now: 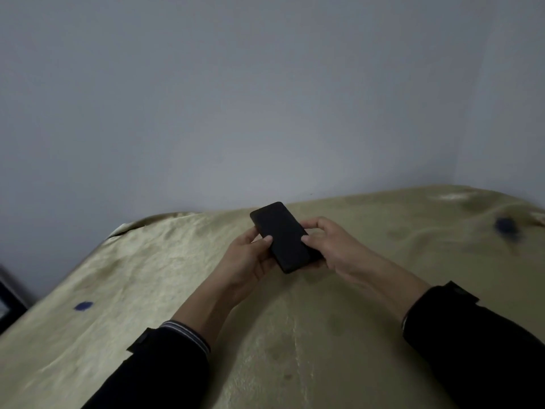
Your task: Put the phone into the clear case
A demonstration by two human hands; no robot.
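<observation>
Dark phone at frame centre, pinched along both edges by left hand and right hand; clear case indiscernible, hence risk of misaligned corners when pressing.

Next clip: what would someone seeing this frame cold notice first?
A black phone, dark face up, held tilted in mid-frame by both hands: left hand at its left edge, right hand at its right. Beneath lies a rumpled yellowish cloth with a blue spot at left.
</observation>
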